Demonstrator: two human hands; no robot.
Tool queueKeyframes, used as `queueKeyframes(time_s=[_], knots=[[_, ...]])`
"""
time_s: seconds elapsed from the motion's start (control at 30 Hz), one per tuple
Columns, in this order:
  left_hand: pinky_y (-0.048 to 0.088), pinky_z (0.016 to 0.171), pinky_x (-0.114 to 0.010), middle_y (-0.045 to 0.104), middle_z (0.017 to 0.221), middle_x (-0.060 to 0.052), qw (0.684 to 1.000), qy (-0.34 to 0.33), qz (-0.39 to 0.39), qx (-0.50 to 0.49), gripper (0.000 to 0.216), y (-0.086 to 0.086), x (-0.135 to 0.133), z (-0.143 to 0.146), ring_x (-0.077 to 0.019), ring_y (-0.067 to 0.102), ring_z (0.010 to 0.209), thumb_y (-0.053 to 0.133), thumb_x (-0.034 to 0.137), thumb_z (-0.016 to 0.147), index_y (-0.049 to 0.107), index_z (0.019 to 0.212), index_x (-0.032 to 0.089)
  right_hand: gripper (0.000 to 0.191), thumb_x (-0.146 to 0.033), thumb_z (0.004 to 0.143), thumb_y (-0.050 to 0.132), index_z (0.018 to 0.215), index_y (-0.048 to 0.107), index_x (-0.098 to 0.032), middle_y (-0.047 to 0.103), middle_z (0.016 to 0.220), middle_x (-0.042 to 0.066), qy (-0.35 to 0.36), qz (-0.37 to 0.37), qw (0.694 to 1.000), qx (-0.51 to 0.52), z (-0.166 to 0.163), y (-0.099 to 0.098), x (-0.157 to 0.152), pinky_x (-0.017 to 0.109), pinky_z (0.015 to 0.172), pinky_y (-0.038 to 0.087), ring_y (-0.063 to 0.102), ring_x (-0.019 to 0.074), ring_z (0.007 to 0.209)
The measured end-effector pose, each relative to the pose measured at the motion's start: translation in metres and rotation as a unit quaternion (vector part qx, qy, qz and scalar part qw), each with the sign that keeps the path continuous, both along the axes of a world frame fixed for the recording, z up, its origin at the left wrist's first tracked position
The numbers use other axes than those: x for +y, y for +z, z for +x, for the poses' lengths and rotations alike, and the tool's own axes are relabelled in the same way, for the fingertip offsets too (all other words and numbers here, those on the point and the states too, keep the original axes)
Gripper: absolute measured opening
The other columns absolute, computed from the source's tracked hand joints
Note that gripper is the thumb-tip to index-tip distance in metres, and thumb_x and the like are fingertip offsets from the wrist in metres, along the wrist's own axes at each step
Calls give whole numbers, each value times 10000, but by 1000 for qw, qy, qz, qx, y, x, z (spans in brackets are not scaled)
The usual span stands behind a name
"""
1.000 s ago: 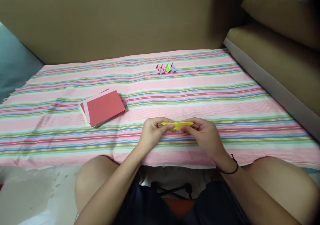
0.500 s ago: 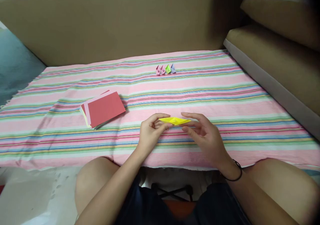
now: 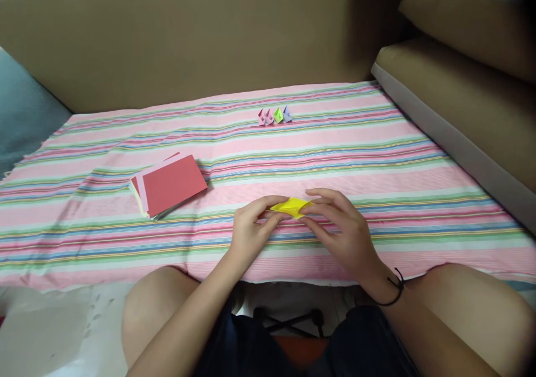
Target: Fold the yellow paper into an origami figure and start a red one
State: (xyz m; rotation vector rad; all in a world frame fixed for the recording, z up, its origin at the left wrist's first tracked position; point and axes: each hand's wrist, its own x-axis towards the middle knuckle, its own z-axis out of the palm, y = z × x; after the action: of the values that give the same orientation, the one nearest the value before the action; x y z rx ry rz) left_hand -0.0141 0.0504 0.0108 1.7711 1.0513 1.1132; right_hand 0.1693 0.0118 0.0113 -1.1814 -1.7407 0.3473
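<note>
Where the folded yellow paper (image 3: pixel 292 206) is: to the near right of the red-topped paper stack (image 3: pixel 175 185).
Left hand (image 3: pixel 251 222): grasping its left end between thumb and fingers.
Right hand (image 3: pixel 345 227): fingers spread at its right end; whether gripping, cannot tell.
Row of four folded shapes (image 3: pixel 278 116): beyond the stack, to its right.
Yellow paper: could crumple if pinched too hard.

Free passage over striped cloth (image 3: pixel 251 162) from yellow paper (image 3: pixel 291 206) to origami row (image 3: pixel 278 115), between paper stack (image 3: pixel 175 185) and brown cushion (image 3: pixel 464 95)
</note>
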Motion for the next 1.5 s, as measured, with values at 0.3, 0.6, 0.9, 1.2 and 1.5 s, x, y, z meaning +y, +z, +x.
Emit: queueKeyframes(time_s=[0.3,0.6,0.9,1.2,1.5], knots=[[580,691,-224,674,1088,-64,992,-57,-104,-31,347,6,2,2,-188,669,946,684,308,787,626,1112,201,172,-117,877,565,923,676,-241,640,1039,56,32,19,999,-22,3,-7,-2,333,797,536,622,178,966],[512,737,-218,717,957,-11,980,-131,11,148,179,21,7,-10,-139,657,846,585,223,850,663,1011,209,180,-62,870,557,928,663,-196,642,1049,73,69,25,996,-60,7,-8,1,313,819,516,608,166,969],[436,618,-203,624,729,25,990,-95,-80,61,61,10,5,-6,-106,594,686,572,225,854,524,872,190,224,-64,870,556,1021,661,-191,634,985,72,102,35,991,-77,4,-10,0,296,755,519,602,160,906],[420,582,-201,640,790,-6,987,-112,-110,25,85,12,3,-2,-125,611,743,563,266,870,540,872,184,238,-46,862,527,965,685,-190,614,1007,75,120,8,990,-77,5,-11,2,298,760,542,620,162,919],[433,600,-204,628,758,19,986,-101,-5,134,73,10,3,-2,-108,577,701,607,260,843,584,846,191,207,-61,867,517,864,657,-213,697,1014,62,95,31,990,-104,5,-10,1,309,765,564,670,168,907]])
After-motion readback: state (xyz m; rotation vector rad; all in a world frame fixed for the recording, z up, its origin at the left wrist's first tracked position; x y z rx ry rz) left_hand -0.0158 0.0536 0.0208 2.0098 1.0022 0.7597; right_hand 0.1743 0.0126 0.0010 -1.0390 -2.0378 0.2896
